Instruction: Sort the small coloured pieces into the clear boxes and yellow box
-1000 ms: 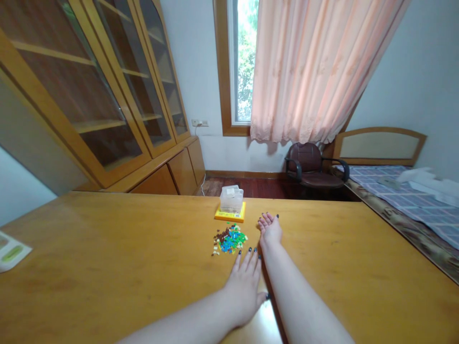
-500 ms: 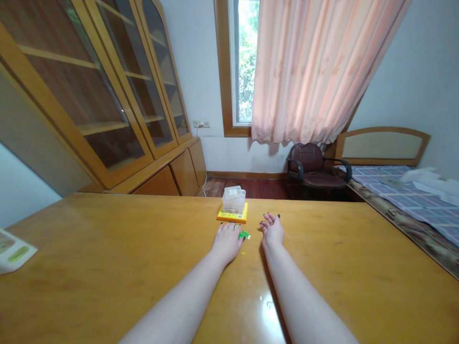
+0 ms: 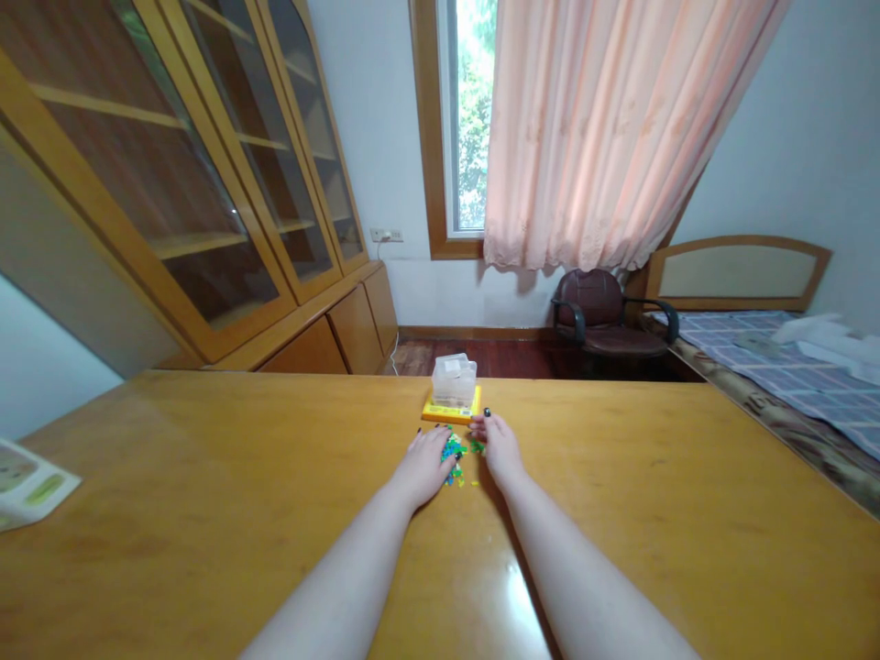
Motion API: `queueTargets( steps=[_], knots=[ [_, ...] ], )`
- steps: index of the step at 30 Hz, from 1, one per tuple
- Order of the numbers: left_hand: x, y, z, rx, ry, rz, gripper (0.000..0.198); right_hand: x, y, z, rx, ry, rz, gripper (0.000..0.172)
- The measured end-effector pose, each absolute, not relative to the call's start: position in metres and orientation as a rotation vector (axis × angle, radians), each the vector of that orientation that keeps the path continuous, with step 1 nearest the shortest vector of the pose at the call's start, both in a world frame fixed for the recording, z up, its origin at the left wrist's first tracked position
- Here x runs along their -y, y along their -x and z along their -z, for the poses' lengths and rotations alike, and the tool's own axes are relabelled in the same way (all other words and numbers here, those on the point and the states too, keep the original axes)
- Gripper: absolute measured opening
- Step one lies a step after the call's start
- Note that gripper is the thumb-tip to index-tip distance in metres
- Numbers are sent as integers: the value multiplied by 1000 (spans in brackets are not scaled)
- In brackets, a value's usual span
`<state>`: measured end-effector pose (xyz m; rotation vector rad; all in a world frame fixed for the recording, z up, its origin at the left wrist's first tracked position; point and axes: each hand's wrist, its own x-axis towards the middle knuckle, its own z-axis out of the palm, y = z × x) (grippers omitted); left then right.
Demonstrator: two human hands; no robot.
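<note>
A small pile of tiny green, blue, yellow and white plastic pieces (image 3: 452, 448) lies on the wooden table (image 3: 226, 495). My left hand (image 3: 426, 461) rests palm down at the pile's left side, fingers spread and partly over it. On the other side, my right hand (image 3: 501, 448) is turned on its edge, its fingers loosely bent and apart, close to a few green pieces (image 3: 477, 447). I see nothing held in it. Just beyond both hands, a clear plastic box (image 3: 454, 380) stands on a flat yellow box (image 3: 440, 415).
A white object with a green patch (image 3: 38, 486) sits at the table's left edge. Past the table are a glass-doored cabinet (image 3: 302, 275), a dark red armchair (image 3: 595, 312), a bed (image 3: 770, 344) and a pink curtain (image 3: 611, 137).
My left hand has slid slightly left and nearer, uncovering more of the coloured pieces. My right hand has moved left to the pile and turned from palm up onto its edge.
</note>
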<state>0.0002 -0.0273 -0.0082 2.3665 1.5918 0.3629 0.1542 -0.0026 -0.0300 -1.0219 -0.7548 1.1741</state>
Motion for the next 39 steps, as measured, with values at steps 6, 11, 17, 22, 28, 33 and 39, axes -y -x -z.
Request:
queueTargets(
  steps=[6, 11, 17, 22, 28, 33, 39],
  knots=[
    [32, -4, 11, -1563, -2351, -401, 58, 6, -148, 27, 684, 947, -1246, 38],
    [30, -13, 10, -1487, -2395, -402, 58, 12, -140, 24, 698, 930, -1242, 35],
    [29, -18, 14, -1485, -2429, -410, 60, 12, -147, 19, 487, 928, -1339, 31],
    [31, -22, 14, -1422, -2491, -385, 60, 13, -146, 18, 394, 885, -1369, 30],
    [35, -28, 4, -1426, -2517, -434, 40, 17, -144, 21, 556, 1028, -1094, 34],
    [35, -31, 1, -1503, -2527, -388, 29, 16, -145, 26, 590, 1050, -1066, 37],
    [34, -31, 2, -1625, -2535, -335, 17, 19, -148, 24, 682, 1106, -948, 33]
  ],
)
